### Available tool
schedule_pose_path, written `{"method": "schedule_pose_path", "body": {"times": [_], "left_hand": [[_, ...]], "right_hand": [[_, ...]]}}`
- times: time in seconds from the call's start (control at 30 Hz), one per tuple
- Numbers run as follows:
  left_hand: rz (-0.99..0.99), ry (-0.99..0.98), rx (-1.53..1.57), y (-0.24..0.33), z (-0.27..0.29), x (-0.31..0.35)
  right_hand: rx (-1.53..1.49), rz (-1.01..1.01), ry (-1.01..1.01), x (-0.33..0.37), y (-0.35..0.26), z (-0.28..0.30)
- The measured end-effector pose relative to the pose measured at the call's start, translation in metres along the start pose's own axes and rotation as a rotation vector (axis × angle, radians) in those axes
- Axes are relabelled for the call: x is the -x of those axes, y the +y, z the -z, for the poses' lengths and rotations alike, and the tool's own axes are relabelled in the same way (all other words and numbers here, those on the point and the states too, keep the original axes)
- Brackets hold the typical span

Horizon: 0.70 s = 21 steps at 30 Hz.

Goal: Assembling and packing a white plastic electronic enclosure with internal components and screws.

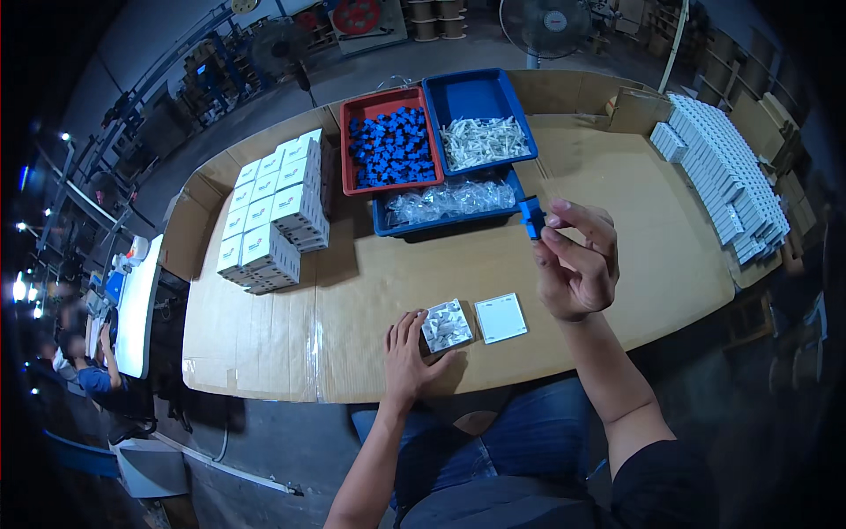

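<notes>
My right hand [582,256] is raised over the table, thumb and fingertips pinching a small blue plastic connector [531,218]. Lower down, my left hand [410,357] lies with fingers stretched out and thumb apart, against the left and near sides of a small square white box [447,325]. White plastic pieces fill that box. Just to its right rests a flat white square lid [500,318]. Beyond my hands, a red tray [349,152] holds many more blue connectors.
A blue tray [467,84] contains white plastic parts; another blue tray [414,233] before it holds clear plastic bags. White boxes [273,207] are stacked at the left, and rows of white boxes [727,181] at the right. Cardboard walls [198,207] edge the table.
</notes>
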<state>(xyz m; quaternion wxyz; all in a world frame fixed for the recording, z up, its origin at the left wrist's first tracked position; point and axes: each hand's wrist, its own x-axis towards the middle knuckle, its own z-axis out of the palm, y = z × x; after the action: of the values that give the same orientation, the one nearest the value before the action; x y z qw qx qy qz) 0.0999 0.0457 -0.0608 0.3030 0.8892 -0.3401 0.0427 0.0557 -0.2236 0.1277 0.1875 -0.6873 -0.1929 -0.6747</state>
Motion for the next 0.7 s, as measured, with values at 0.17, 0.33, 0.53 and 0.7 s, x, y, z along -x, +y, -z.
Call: {"method": "schedule_pose_path", "body": {"times": [0.17,0.33,0.53,0.7], "left_hand": [[-0.008,0.012,0.03,-0.001,-0.004,0.004],[0.015,-0.007,0.045,-0.003,-0.007,0.004],[-0.022,0.018,0.047,-0.014,-0.01,0.005],[-0.006,0.001,0.004,-0.012,-0.008,0.004]], "right_hand": [[-0.296,-0.417,0.148,0.014,-0.015,-0.001],[-1.265,-1.193,0.375,0.049,-0.031,0.004],[-1.682,-1.641,0.724,0.092,-0.054,0.004],[-1.386,-1.666,0.282,0.108,-0.059,-0.006]]}}
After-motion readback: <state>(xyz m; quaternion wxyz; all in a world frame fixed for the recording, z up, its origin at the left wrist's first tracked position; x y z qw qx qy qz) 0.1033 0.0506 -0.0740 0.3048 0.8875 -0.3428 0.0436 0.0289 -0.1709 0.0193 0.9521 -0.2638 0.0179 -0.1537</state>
